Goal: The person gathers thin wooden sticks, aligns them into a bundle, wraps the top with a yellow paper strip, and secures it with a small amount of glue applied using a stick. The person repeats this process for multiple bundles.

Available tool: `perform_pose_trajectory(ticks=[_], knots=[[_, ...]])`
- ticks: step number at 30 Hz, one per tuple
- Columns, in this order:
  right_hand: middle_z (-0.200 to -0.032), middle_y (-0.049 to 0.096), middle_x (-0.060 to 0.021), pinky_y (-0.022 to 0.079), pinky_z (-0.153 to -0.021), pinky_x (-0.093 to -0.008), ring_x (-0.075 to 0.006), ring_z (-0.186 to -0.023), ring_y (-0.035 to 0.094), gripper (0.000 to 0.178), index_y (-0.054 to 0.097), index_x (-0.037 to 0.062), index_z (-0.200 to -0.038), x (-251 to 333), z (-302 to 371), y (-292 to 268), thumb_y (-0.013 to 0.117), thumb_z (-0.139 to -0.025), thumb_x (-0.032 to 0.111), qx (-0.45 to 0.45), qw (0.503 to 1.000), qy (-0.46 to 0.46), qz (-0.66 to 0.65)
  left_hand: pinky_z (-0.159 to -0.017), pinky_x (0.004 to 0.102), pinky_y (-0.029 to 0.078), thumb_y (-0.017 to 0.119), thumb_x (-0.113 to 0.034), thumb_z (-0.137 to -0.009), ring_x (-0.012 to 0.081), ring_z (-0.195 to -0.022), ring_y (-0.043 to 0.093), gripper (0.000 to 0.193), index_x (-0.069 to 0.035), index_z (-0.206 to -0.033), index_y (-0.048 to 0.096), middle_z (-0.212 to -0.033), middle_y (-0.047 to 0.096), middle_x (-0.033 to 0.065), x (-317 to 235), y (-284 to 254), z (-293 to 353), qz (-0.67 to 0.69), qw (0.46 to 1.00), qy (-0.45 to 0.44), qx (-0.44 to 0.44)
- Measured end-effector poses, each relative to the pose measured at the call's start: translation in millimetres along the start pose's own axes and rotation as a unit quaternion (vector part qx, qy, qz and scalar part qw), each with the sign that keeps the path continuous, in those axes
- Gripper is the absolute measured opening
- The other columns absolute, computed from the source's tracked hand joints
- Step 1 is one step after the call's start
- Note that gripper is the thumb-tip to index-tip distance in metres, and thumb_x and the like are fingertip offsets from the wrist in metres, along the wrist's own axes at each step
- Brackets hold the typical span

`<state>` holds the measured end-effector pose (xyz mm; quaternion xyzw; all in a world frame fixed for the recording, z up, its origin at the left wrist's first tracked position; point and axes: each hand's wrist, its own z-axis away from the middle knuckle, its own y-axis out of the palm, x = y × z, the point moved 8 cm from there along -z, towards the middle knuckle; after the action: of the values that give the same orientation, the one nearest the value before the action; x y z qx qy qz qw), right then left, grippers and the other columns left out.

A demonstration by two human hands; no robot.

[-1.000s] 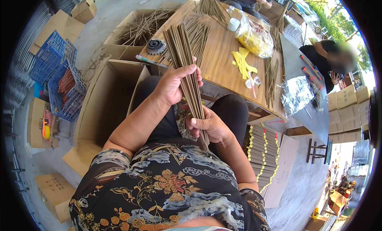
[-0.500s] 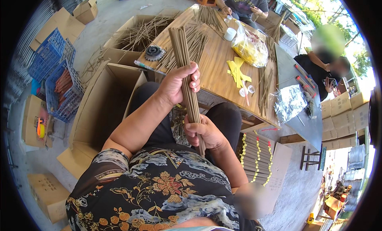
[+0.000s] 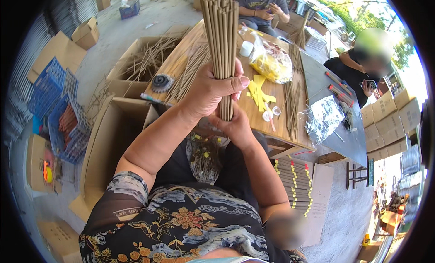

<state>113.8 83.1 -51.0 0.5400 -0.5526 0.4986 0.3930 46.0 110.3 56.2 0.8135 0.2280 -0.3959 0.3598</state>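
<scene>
A thick bundle of thin brown sticks [image 3: 220, 36] stands nearly upright before me, its loose ends uneven at the top. My left hand [image 3: 213, 88] is wrapped round the bundle at mid-height, thumb across the front. Lower down, my right hand [image 3: 236, 126] closes on the bottom end, its fingers partly hidden behind the sticks. Behind the bundle is a wooden table [image 3: 263, 124] with more loose brown sticks [image 3: 192, 72] on it. Yellow strips [image 3: 259, 93] lie on the tabletop to the right of my hands.
Left of the table are an open cardboard box [image 3: 118, 131], a box of loose sticks [image 3: 149, 59] and blue crates [image 3: 68, 127]. Tied stick bundles [image 3: 292, 183] lie at lower right. A grey side table [image 3: 335, 143] holds foil. Two people [image 3: 263, 11] sit beyond.
The bundle has risen and turned more upright, toward the table. Both hands have moved up and away from my lap, still gripping it; my right hand is now at its lower end.
</scene>
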Motion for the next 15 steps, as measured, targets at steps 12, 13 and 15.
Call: perform_pose_trajectory(ticks=[12,13,15], knots=[[-0.091,0.062,-0.0044,0.044,-0.078,-0.0266,-0.0103,-0.086,0.055,0.032,0.056,0.0010,-0.105,-42.4,-69.9,-48.9,0.065,-0.077,0.012,-0.071,0.993,-0.092,-0.035,-0.055,0.0221,0.044,0.064,-0.006,-0.075,0.0086,-0.060,0.053,0.013,-0.004,-0.082,0.053,-0.071,0.053,0.0004,91.7,-36.0,-59.7,-0.122,0.991,-0.053,0.007],[-0.094,0.061,-0.0044,0.044,-0.080,-0.0263,-0.0100,-0.089,0.054,0.033,0.055,0.0009,-0.107,-42.8,-69.5,-50.0,0.064,-0.077,0.012,-0.070,0.994,-0.083,0.015,-0.054,0.0218,0.044,0.063,-0.008,-0.076,0.0084,-0.061,0.053,0.010,-0.004,-0.078,0.053,-0.069,0.052,0.0009,92.9,-36.5,-61.1,-0.133,0.990,-0.053,0.011],[-0.095,0.061,-0.0040,0.044,-0.080,-0.0262,-0.0099,-0.090,0.054,0.032,0.055,0.0008,-0.107,-63.7,-72.9,-49.4,0.064,-0.079,0.012,-0.054,0.996,-0.065,-0.035,-0.054,0.0215,0.044,0.063,-0.008,-0.076,0.0082,-0.060,0.052,0.010,-0.004,-0.077,0.053,-0.068,0.052,0.0007,92.8,-35.0,-62.2,-0.152,0.987,-0.043,0.015]])
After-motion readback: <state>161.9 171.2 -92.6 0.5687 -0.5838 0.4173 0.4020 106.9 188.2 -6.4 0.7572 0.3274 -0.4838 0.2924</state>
